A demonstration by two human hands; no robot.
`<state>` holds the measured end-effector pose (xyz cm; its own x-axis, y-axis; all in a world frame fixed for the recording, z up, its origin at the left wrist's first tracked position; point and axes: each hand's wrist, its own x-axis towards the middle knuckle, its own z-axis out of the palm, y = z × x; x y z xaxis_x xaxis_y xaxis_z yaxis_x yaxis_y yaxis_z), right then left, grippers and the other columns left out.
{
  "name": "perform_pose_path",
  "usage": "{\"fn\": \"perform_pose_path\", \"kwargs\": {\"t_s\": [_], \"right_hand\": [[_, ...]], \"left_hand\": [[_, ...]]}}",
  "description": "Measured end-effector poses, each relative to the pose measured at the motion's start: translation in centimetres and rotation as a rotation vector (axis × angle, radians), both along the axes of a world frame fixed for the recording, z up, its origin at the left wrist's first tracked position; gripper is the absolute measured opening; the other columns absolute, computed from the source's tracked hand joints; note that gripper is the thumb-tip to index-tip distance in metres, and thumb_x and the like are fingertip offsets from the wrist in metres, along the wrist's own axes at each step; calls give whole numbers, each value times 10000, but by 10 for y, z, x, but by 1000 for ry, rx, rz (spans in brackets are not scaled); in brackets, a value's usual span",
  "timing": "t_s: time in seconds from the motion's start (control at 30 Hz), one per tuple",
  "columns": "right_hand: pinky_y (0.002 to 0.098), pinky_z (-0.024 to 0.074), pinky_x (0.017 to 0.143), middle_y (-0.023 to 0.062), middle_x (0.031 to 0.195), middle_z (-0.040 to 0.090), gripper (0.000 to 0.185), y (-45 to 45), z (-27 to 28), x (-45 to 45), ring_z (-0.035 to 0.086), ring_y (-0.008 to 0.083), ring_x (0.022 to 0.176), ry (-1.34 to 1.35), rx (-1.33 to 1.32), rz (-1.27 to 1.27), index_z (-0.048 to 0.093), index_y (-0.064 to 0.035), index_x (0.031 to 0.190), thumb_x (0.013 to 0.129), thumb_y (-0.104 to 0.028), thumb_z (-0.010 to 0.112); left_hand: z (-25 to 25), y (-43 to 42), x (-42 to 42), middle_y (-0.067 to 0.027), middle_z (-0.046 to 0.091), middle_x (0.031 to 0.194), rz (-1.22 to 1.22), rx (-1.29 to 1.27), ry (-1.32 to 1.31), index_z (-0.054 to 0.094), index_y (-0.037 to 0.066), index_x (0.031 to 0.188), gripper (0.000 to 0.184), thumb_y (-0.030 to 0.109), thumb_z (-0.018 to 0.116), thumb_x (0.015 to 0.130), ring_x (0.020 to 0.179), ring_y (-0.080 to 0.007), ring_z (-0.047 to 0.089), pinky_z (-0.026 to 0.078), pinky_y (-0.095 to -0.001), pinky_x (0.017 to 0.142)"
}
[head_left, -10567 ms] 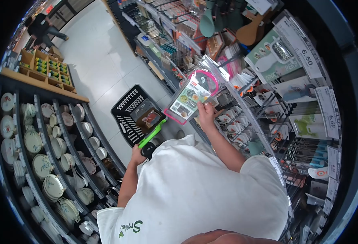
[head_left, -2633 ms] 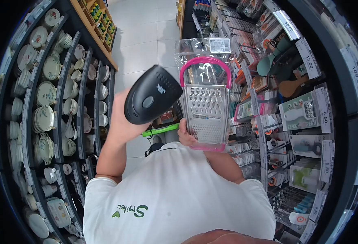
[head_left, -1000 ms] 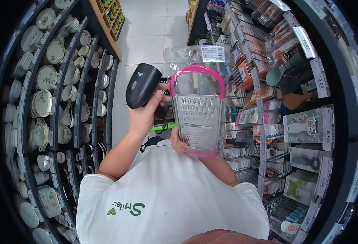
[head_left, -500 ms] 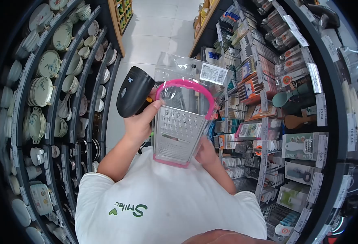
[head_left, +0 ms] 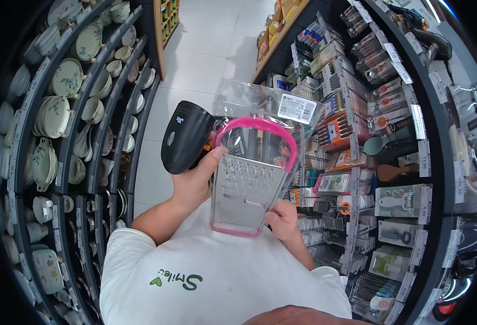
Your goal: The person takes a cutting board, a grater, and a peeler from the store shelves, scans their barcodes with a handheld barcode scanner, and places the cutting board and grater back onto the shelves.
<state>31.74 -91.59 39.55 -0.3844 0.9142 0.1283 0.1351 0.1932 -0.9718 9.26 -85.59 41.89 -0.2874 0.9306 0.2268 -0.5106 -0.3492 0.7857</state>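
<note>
A flat metal grater (head_left: 242,187) with a pink handle and pink foot is held up in front of my chest, inside a clear plastic bag (head_left: 257,97). A white barcode label (head_left: 298,108) sits on the bag's upper right. My left hand (head_left: 198,176) is closed round a black handheld barcode scanner (head_left: 187,135), its thumb pressing the grater's upper left edge. The yellow scanner trigger (head_left: 207,147) shows beside that hand. My right hand (head_left: 284,219) is closed on the grater's lower right edge, thumb in front; its other fingers are partly hidden.
Shelves of plates and bowls (head_left: 54,116) line the left side. On the right, a rack holds packaged kitchen tools (head_left: 401,200), a green ladle (head_left: 376,145) and price tags (head_left: 424,157). A tiled aisle floor (head_left: 200,59) runs ahead between them.
My right hand has come into clearer view at the grater's lower right edge. Grater and scanner appear slightly lower and further right, and the whole view has shifted a little.
</note>
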Motion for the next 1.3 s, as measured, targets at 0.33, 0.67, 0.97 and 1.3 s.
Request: {"fn": "perform_pose_path", "kwargs": {"t_s": [0.33, 0.67, 0.97, 1.3], "right_hand": [[286, 340, 474, 57, 560, 483, 255, 3, -12, -19, 455, 154, 486, 77, 88, 3, 562, 12, 711, 849, -196, 611], [272, 349, 465, 53, 575, 537, 332, 7, -23, -29, 494, 140, 484, 194, 89, 7, 567, 0, 670, 850, -270, 638], [255, 364, 507, 38, 641, 581, 402, 8, -9, -38, 520, 107, 541, 224, 54, 46, 641, 45, 856, 869, -356, 624], [255, 386, 544, 53, 686, 614, 454, 3, -11, -37, 555, 127, 591, 231, 7, 67, 646, 44, 864, 865, -410, 623]], "left_hand": [[0, -2, -24, -82, 566, 961, -39, -21, 86, 509, -5, 1122, 301, -23, 576, 829, 857, -148, 569, 475, -294, 768], [10, 1, -40, -75, 578, 924, -89, -19, 76, 509, 2, 1103, 278, -11, 571, 832, 825, -134, 558, 470, -283, 740], [2, 2, -47, -89, 583, 899, -142, -49, 74, 498, 4, 1106, 263, -6, 553, 849, 810, -132, 556, 478, -274, 723], [-6, -2, -48, -81, 586, 938, -132, -25, 84, 506, 8, 1116, 285, -25, 564, 839, 837, -136, 572, 485, -283, 757]]}}
